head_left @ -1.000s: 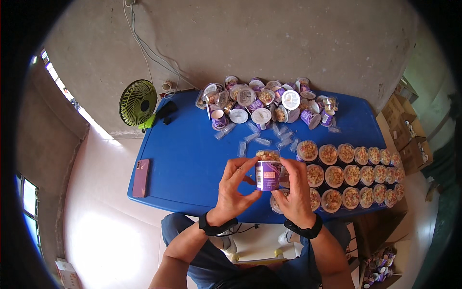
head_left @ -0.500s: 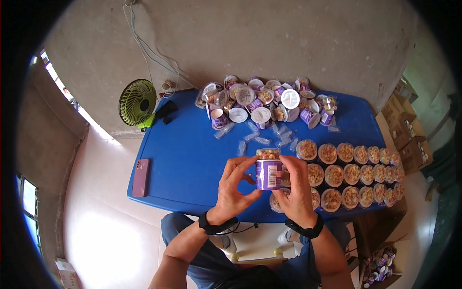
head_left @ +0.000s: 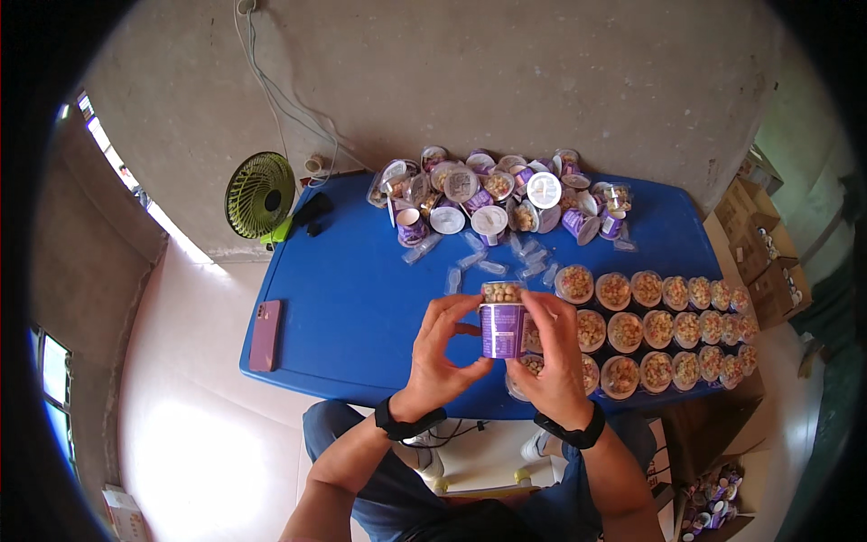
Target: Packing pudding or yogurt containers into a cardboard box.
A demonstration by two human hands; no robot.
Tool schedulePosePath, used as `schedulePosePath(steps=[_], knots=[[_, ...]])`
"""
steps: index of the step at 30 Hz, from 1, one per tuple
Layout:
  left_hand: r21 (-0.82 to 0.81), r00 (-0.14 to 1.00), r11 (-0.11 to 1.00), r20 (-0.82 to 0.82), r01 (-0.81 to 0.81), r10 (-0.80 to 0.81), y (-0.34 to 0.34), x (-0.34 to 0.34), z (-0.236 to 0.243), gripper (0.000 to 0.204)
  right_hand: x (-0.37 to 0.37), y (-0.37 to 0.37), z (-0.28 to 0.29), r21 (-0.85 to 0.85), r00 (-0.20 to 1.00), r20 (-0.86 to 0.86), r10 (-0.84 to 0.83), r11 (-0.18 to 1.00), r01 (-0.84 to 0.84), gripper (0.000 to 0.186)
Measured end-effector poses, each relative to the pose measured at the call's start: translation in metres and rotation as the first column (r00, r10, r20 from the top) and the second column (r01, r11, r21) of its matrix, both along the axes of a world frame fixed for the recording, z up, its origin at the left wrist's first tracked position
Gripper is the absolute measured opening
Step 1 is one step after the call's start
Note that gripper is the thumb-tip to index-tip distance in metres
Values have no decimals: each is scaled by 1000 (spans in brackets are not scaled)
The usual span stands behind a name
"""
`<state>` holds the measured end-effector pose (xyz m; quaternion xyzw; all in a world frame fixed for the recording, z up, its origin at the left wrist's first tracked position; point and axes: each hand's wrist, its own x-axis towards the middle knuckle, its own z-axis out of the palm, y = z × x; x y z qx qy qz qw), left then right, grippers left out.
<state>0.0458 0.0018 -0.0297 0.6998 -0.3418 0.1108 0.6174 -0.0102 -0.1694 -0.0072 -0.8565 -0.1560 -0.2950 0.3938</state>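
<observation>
I grip a purple cup [head_left: 501,329] upright between my left hand [head_left: 440,361] and my right hand [head_left: 553,359], fingertips and thumbs at its top and base. Its clear domed top holds pale round snack pieces, and a printed label panel faces me. Behind it lie several small clear plastic pieces [head_left: 491,268]. To the right, and partly behind my right hand, stand rows of similar cups [head_left: 658,329] with colourful pieces under clear lids.
A jumbled pile of cups and lids [head_left: 489,217] covers the back of the blue table [head_left: 343,298]. A green fan [head_left: 260,194] is at back left, a pink phone [head_left: 266,334] at left. Cardboard boxes [head_left: 754,244] stand right; an open box of cups [head_left: 713,501] sits below.
The held cup has turned between my fingers: the barcode seen half a second ago no longer faces me, and another side of the label shows. My hands stay in nearly the same place.
</observation>
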Motion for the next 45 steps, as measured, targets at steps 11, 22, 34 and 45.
schedulePosePath(steps=[11,22,34,45], knots=[[98,995,993,81,-70,62,-1,0,4,72,1,3,-17,296,989,-79,127,950,-98,77],[110,995,990,42,-94,90,2,-5,7,66,1,1,-5,-22,1000,-14,-13,1000,13,76],[-142,992,989,-107,46,-62,-3,1,-3,67,4,3,-22,499,965,-96,243,851,-165,78],[225,992,971,113,-84,60,6,-3,7,71,4,0,-16,55,999,-49,18,998,-15,85]])
